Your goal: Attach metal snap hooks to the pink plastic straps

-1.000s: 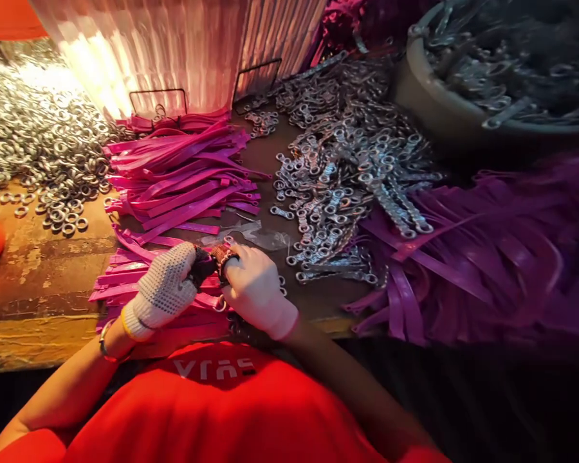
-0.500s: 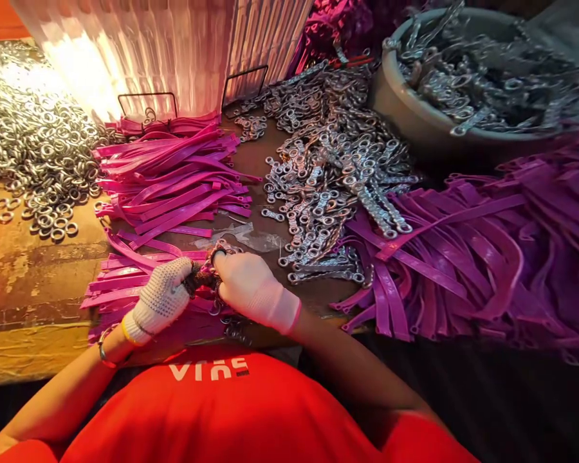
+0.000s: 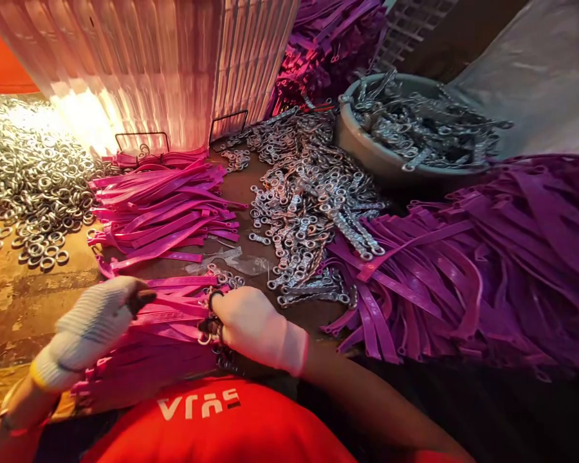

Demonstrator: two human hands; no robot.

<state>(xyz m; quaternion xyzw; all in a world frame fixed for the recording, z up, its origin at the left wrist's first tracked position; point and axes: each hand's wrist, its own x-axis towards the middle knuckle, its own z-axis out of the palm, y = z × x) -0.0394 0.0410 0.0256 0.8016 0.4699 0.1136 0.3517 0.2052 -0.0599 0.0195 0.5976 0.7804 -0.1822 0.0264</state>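
Magenta straps (image 3: 168,315) appear light, pliable; best held near ends. Left hand (image 3: 96,318) curls, contents undeterminable; right hand (image 3: 251,326) curls beside metal links (image 3: 229,276), grip unclear.

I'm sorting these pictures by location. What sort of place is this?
Probably a workshop or small factory: loose shiny rings lie heaped on a worn worktable, beside bundled pink straps and a basin full of metal-looking links.

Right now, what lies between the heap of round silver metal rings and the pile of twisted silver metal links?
In the head view, flat glossy magenta straps, then a strip of brown tabletop nearer the links.
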